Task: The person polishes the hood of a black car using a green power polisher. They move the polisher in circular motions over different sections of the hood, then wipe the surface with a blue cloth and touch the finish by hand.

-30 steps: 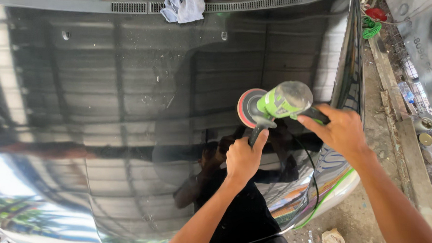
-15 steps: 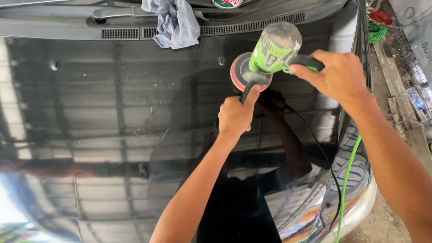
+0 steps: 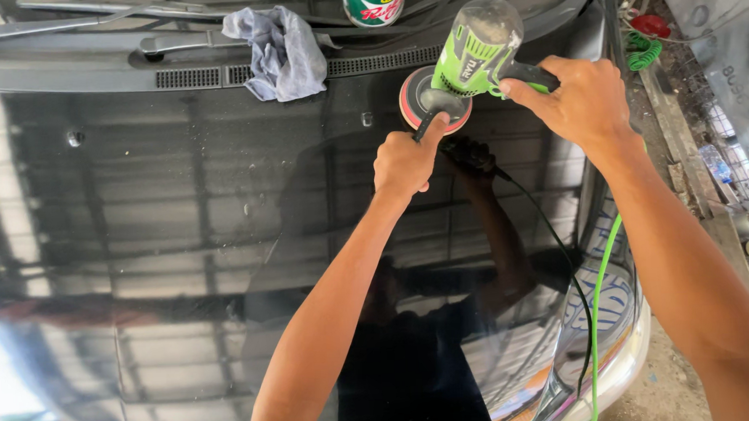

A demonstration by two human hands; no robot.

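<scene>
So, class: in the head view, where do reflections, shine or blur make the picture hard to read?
Head view: the glossy black hood mirrors a roof and the person's dark outline; bright glare sits at its lower left corner; the polisher, held by the left hand and right hand, looks sharp, without obvious blur.

one polisher (image 3: 469,55), one cloth (image 3: 279,50), one can (image 3: 372,2).

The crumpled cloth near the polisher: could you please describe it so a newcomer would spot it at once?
Start at the glossy black car hood and look to its far edge, by the vent grille. The cloth lies bunched there, left of the green can. It is the only soft, pale grey-blue thing.
</scene>
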